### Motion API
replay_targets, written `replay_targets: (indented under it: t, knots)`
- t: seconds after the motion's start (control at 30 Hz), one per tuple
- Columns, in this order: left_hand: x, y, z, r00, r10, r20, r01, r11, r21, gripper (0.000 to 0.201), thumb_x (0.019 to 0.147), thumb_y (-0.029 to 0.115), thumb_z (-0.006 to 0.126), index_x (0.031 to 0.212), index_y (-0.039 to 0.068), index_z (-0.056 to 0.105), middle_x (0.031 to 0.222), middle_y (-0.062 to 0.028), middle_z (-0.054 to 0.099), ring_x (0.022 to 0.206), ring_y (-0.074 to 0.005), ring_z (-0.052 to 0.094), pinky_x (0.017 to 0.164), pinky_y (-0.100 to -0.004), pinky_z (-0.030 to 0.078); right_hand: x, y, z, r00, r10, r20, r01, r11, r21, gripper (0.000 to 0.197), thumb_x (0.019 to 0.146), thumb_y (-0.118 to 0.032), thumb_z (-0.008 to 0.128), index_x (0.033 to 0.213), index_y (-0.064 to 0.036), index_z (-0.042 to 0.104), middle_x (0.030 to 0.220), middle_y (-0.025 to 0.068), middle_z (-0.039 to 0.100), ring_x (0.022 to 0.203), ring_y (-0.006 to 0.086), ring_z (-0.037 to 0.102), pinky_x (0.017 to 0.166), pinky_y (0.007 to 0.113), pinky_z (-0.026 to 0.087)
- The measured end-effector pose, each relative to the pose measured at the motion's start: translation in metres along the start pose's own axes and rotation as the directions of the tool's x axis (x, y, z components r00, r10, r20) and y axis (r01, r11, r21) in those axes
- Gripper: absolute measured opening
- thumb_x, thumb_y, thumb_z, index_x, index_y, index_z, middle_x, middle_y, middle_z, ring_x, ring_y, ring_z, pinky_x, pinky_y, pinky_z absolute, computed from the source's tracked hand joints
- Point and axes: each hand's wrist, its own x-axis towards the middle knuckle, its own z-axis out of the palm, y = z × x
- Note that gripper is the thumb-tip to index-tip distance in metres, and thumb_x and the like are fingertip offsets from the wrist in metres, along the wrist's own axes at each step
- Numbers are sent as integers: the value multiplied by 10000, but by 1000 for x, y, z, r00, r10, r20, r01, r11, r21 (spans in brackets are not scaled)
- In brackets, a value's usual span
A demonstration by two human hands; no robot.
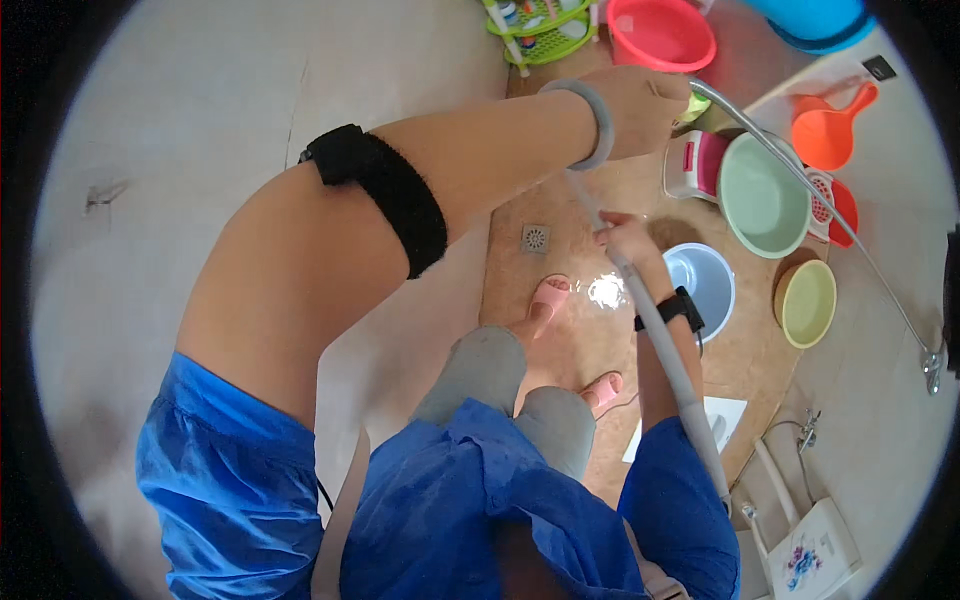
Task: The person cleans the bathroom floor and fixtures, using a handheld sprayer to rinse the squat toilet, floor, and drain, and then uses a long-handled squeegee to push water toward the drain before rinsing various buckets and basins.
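My left hand (pixel 650 108) is closed in a fist at the end of a silver shower hose (pixel 790 155). The shower head itself, if there is one, is hidden by the fist. Lower down, my right hand (pixel 630 245) wraps around a long pale grey pole (pixel 660 335). The pole slants from beside my right upper arm past the hand, and its far end fades out below my left wrist. A light blue basin (pixel 706 285) sits on the tiled floor just right of my right hand. Wet, shiny floor shows between my feet and that basin.
A green basin (pixel 765 195), a yellow basin (pixel 808 305) and a pink stool (pixel 695 165) stand along the right. A red basin (pixel 660 35) and a green rack (pixel 545 35) are at the far side. A tap (pixel 932 370) is on the right wall; a drain (pixel 536 238) lies left.
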Motion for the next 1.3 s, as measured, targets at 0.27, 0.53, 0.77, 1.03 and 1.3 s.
replay_targets:
  t: [0.27,0.53,0.77,1.03,1.3]
  knots:
    - [-52,79,17,733,-518,441,522,14,-853,167,825,134,513,875,80,663,986,-106,629,992,-253,555,855,-349,460,-119,58,63,947,167,274,-103,967,-234,582,625,-121,679,1195,-34,600,758,77,640,570,135,585,513,280,473]
    - [-38,178,-85,883,53,467,458,128,-880,218,835,154,509,1012,44,574,1035,-129,612,964,-264,574,844,-333,469,-265,194,77,948,207,242,-128,943,-308,543,638,-142,664,1166,-21,613,952,114,666,853,159,615,752,277,474]
    - [-15,211,-199,916,-21,399,141,951,-274,193,801,162,544,968,96,615,1009,-71,585,1038,-196,517,871,-363,430,-484,256,-17,910,410,-65,-400,907,132,593,654,-58,672,1230,12,551,701,54,613,520,110,527,472,253,423]
    - [34,266,-216,946,-237,221,323,650,-688,143,772,157,546,852,151,664,992,-30,583,1000,-203,504,879,-409,363,-625,364,-88,698,608,-379,-385,764,518,656,709,-50,637,1307,83,402,720,117,602,447,150,511,389,275,398]
    - [122,259,-323,951,-273,143,203,204,-958,221,749,176,603,936,217,713,893,-2,592,964,-187,514,833,-410,359,-684,328,-69,627,615,-477,-72,656,751,604,744,-38,641,1288,98,415,760,103,624,561,154,567,497,262,434]
